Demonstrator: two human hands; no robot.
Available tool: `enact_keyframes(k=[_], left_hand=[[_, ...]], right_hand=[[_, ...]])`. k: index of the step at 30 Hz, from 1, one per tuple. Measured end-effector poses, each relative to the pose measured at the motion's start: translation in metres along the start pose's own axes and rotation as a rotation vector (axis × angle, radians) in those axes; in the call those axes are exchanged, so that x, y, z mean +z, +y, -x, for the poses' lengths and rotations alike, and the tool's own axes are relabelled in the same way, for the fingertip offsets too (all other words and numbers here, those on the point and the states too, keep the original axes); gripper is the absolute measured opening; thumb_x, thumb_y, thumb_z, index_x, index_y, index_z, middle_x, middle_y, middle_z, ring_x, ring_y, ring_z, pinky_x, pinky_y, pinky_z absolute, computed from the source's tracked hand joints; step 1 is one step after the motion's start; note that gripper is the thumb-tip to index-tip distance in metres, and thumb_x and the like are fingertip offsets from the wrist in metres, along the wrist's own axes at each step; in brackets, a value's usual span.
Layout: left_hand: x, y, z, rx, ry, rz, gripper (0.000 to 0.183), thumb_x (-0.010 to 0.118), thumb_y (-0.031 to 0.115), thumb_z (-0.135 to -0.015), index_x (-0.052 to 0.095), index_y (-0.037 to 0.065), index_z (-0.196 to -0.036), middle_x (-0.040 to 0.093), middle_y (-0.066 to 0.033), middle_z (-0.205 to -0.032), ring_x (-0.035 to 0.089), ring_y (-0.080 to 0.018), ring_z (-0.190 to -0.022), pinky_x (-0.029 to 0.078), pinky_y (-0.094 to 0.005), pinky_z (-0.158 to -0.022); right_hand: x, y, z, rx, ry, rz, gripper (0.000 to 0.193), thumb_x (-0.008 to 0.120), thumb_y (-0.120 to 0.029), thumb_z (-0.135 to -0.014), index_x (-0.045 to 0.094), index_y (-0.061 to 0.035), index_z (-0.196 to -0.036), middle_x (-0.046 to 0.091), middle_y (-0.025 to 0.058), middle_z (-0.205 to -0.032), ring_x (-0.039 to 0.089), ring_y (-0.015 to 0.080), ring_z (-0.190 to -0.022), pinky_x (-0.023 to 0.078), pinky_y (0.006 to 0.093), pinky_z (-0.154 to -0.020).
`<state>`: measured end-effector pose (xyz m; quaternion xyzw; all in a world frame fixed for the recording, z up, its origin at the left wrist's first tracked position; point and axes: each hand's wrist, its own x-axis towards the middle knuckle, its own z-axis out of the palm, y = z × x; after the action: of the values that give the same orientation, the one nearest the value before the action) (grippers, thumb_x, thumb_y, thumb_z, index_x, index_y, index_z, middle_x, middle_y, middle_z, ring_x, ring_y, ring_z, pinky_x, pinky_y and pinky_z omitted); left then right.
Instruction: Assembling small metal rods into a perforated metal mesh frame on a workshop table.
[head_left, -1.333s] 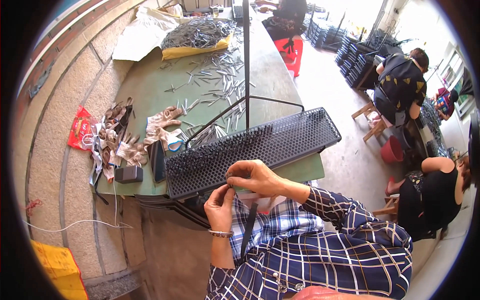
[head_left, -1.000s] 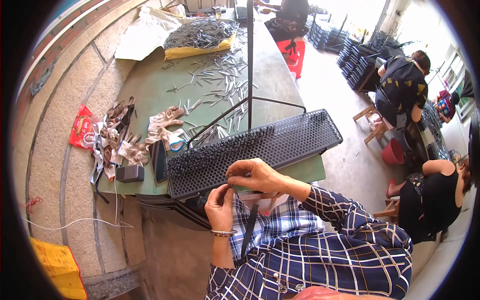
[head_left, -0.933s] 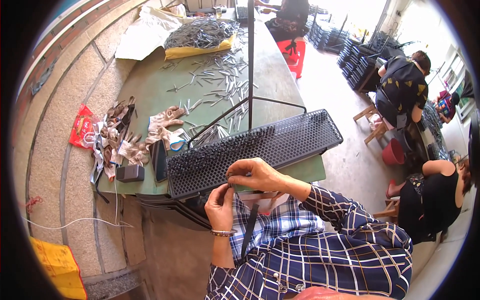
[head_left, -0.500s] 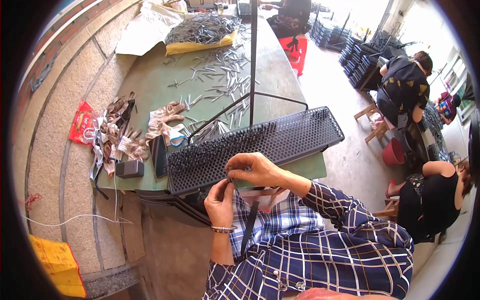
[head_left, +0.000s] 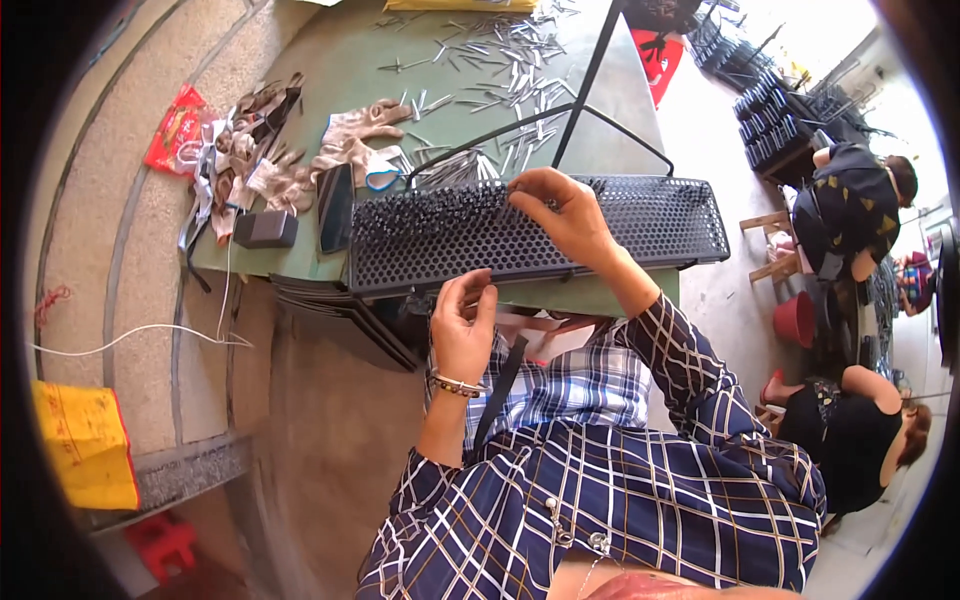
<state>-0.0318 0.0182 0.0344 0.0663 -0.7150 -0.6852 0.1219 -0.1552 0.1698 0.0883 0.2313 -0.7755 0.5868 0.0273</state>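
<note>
My right hand (head_left: 575,220) reaches over a long black perforated tray (head_left: 600,245) at the table's near edge. Its thumb and forefinger pinch together among small black upright pieces (head_left: 430,215) that crowd the tray's far left part; whatever lies between the fingertips is too small to make out. In front of the tray's near rim, my left hand (head_left: 463,325) is raised with loosely curled fingers, the thumb a little apart from them. I make out nothing in it. A bracelet circles the left wrist.
Loose metal pins (head_left: 520,80) are strewn across the green table (head_left: 350,70). Work gloves (head_left: 360,140), a dark phone (head_left: 336,205) and a black box (head_left: 265,230) lie left of the tray. A thin black metal frame (head_left: 590,85) rises behind it. Co-workers sit at the right.
My hands have parted: the right one has moved up and right onto the tray, while the left has come away from it. The view has shifted, so the table sits higher.
</note>
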Motion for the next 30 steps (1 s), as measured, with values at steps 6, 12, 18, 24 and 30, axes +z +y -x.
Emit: enact_keyframes(k=[6,12,18,24,30], left_hand=[[-0.002,-0.004,0.008,-0.037,0.004,-0.064,0.017,0.060,0.001,-0.086,0.061,-0.001,-0.103,0.064,-0.0036,-0.094,0.061,-0.0078,-0.079,0.049,-0.0211,-0.071],[-0.004,-0.010,0.012,-0.082,-0.014,-0.081,0.016,0.059,0.001,-0.086,0.061,-0.002,-0.102,0.063,-0.0035,-0.094,0.061,-0.0082,-0.079,0.049,-0.0214,-0.070],[-0.002,-0.013,0.008,-0.081,-0.022,-0.067,0.015,0.059,0.001,-0.086,0.061,-0.002,-0.101,0.063,-0.0040,-0.094,0.061,-0.0085,-0.080,0.049,-0.0215,-0.071],[0.001,-0.012,0.005,-0.090,-0.030,-0.050,0.015,0.059,0.000,-0.085,0.061,-0.002,-0.100,0.063,-0.0045,-0.092,0.061,-0.0087,-0.080,0.049,-0.0219,-0.071],[-0.002,-0.017,0.010,-0.085,-0.034,-0.057,0.016,0.059,0.001,-0.083,0.062,-0.001,-0.099,0.062,-0.0068,-0.094,0.063,-0.0138,-0.080,0.051,-0.0244,-0.069]], right_hand=[[0.020,0.015,-0.005,-0.087,-0.003,0.162,0.018,0.064,-0.010,-0.083,0.061,-0.0004,-0.098,0.066,0.0104,-0.080,0.061,0.0148,-0.068,0.048,0.0269,-0.062],[0.022,0.018,-0.005,-0.079,-0.008,0.206,0.019,0.065,-0.009,-0.083,0.061,-0.0008,-0.099,0.066,0.0092,-0.083,0.060,0.0128,-0.069,0.048,0.0263,-0.065],[0.015,0.023,-0.008,-0.123,-0.010,0.244,0.018,0.064,-0.009,-0.083,0.061,-0.0011,-0.099,0.067,0.0099,-0.085,0.064,0.0151,-0.077,0.050,0.0271,-0.068],[0.016,0.026,-0.007,-0.131,0.006,0.241,0.015,0.064,-0.011,-0.081,0.062,-0.0033,-0.094,0.065,0.0113,-0.085,0.062,0.0268,-0.079,0.047,0.0343,-0.071],[0.021,0.026,-0.005,-0.283,-0.035,0.388,0.013,0.065,-0.011,-0.081,0.063,-0.0060,-0.093,0.063,0.0105,-0.087,0.059,0.0279,-0.082,0.045,0.0354,-0.075]])
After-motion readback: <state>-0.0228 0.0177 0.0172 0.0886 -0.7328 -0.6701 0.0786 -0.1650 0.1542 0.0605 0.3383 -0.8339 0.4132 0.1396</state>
